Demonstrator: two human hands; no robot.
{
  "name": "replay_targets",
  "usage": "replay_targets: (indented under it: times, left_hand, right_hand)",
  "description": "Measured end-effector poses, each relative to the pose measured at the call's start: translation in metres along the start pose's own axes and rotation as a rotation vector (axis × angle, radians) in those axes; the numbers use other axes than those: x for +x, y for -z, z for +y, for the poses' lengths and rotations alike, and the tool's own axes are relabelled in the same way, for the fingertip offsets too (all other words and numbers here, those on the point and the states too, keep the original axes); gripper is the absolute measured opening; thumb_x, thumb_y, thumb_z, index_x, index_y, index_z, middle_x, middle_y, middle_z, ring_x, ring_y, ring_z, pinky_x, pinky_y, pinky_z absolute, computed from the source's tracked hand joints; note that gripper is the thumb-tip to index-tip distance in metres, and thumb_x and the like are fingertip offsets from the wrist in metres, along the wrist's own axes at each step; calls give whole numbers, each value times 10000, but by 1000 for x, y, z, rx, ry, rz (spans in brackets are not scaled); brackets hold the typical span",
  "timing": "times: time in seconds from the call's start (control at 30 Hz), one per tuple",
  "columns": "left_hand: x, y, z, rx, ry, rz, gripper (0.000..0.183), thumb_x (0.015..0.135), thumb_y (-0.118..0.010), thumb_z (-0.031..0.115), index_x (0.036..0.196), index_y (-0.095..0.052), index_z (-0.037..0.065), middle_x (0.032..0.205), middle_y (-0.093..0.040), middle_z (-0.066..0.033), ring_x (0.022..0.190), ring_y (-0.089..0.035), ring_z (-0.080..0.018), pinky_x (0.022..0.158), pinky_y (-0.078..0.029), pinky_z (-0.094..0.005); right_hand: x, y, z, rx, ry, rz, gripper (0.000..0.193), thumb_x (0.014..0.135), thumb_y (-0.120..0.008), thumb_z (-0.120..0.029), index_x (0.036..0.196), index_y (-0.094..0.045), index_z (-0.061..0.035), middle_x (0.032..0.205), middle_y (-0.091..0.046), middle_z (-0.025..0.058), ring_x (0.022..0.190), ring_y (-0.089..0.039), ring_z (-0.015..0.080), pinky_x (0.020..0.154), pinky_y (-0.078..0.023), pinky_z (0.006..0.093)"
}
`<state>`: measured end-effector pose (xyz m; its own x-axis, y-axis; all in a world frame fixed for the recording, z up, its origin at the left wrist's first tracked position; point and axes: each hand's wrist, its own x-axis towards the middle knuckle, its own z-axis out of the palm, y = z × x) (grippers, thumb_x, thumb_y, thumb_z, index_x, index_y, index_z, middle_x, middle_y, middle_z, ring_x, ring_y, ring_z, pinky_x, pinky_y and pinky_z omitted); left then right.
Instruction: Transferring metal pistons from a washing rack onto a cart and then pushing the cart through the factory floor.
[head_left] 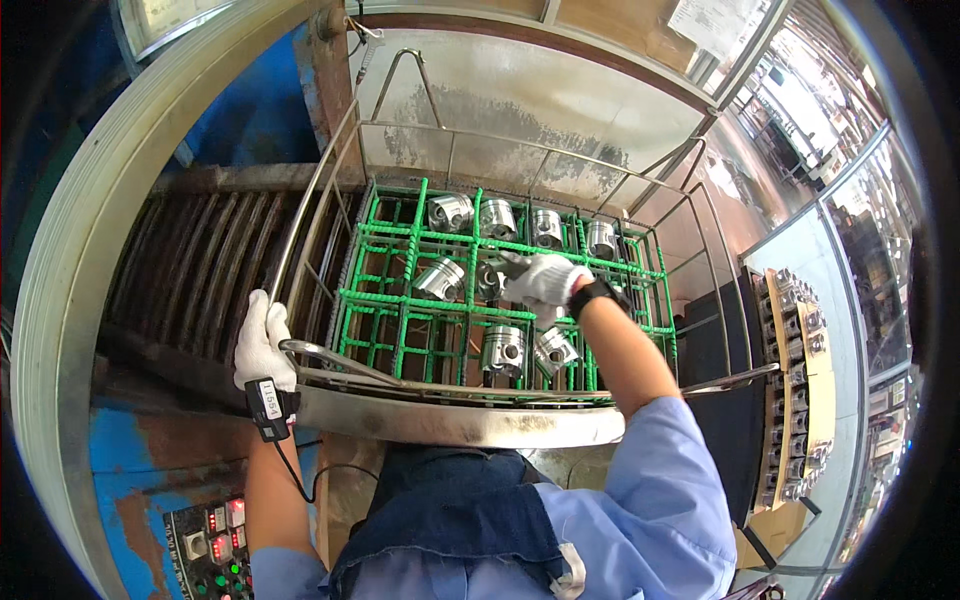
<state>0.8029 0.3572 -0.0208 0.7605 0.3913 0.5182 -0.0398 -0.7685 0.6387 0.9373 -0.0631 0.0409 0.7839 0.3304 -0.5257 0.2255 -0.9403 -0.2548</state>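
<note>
A wire basket (455, 388) with green-coated dividers (415, 245) lies in front of me, with several silvery pistons standing or leaning in its compartments. My right hand (545, 280), in a white glove with darkened fingertips, closes on a piston (490, 282) in the middle row; the hand partly covers it. Left of it leans a tilted piston (440, 279). Nearer me are an upright piston (503, 351) and a tilted piston (555, 350). My gloved left hand (265, 348) is closed round the metal rail (300, 222) at the basket's left end.
Left of the basket runs a dark roller conveyor (200, 260). A stained metal panel (510, 110) rises behind. At the right, a rack (820, 395) carries many pistons. A control box (215, 545) with lit displays sits at lower left. A rounded metal edge (470, 422) lies before my body.
</note>
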Motion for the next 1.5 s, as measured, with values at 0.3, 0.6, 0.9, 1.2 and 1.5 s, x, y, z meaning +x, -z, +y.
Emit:
replay_targets:
  times: [0.3,0.6,0.9,1.2,1.5]
  left_hand:
    - [4,-1,5,51,4,8,350,1008,-660,149,1293,-642,-54,1271,-682,-239,1186,-672,-320,1023,-536,-375]
    - [5,7,20,54,57,-10,380,1019,-643,208,1290,-644,-58,1286,-674,-252,1207,-663,-332,1037,-523,-385]
    - [3,1,20,67,-7,71,327,1000,-663,194,1229,-685,-38,1192,-719,-236,1142,-698,-343,985,-557,-412]
    - [0,-11,-10,7,-166,139,309,1002,-670,190,1230,-674,-19,1082,-730,-230,964,-728,-370,824,-588,-430]
    - [-3,-19,-14,-109,-63,158,323,968,-715,192,1249,-682,37,1173,-725,-211,1056,-715,-359,892,-579,-430]
  right_hand:
    - [48,-41,12,-1,-299,360,371,980,-540,-422,1123,-685,-111,1019,-734,211,973,-708,403,864,-550,488]
    - [-51,-30,154,57,-669,513,418,1021,-478,-417,1202,-723,-131,1053,-734,231,987,-715,408,856,-564,501]
    - [44,-42,83,18,-182,295,435,1038,-415,-472,1420,-594,-364,1244,-719,111,1146,-691,318,988,-532,474]
    - [83,-32,-82,-55,-260,307,427,1038,-469,-437,1068,-768,-134,1074,-770,118,994,-747,333,859,-562,506]
    - [-1,-32,57,-26,-327,328,411,1024,-404,-397,1366,-630,-358,1238,-707,162,1078,-705,362,940,-553,488]
